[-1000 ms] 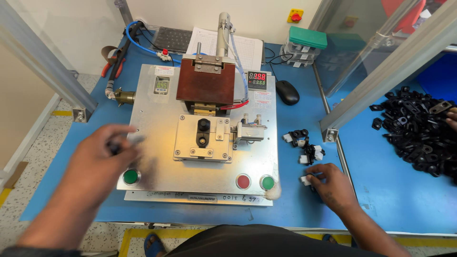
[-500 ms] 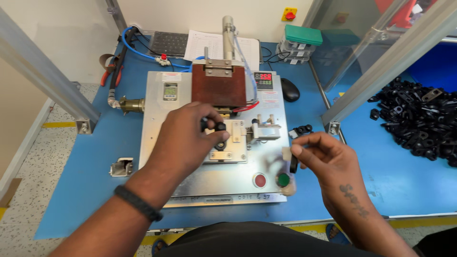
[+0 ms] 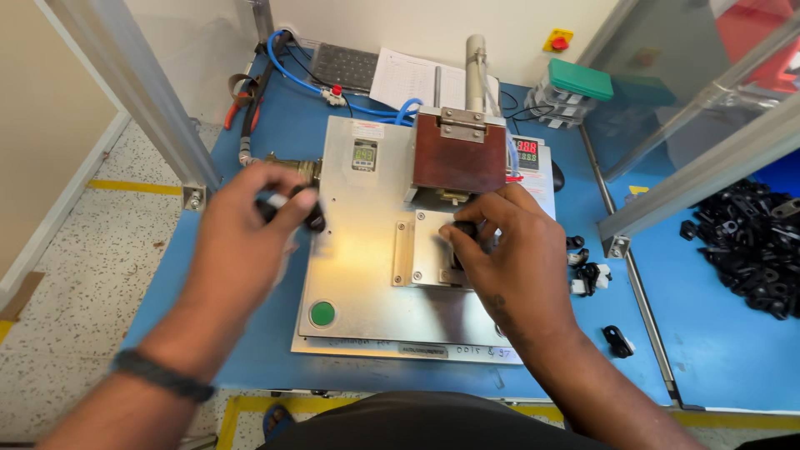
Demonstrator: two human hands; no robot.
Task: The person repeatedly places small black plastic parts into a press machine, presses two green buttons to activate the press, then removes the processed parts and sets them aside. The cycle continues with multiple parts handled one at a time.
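Two small black plastic parts are in hand: the right hand point(image 3: 508, 250) pinches one point(image 3: 464, 229) at the steel fixture plate point(image 3: 433, 248) mid-bench, and the left hand point(image 3: 242, 229), blurred, seemingly grips another point(image 3: 315, 220) near the blue bench's point(image 3: 208, 275) left edge.

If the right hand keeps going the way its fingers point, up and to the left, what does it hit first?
Probably the brown block of the press head: the right hand pinches a small black part over the fixture plate, just below it. Depth is unclear.
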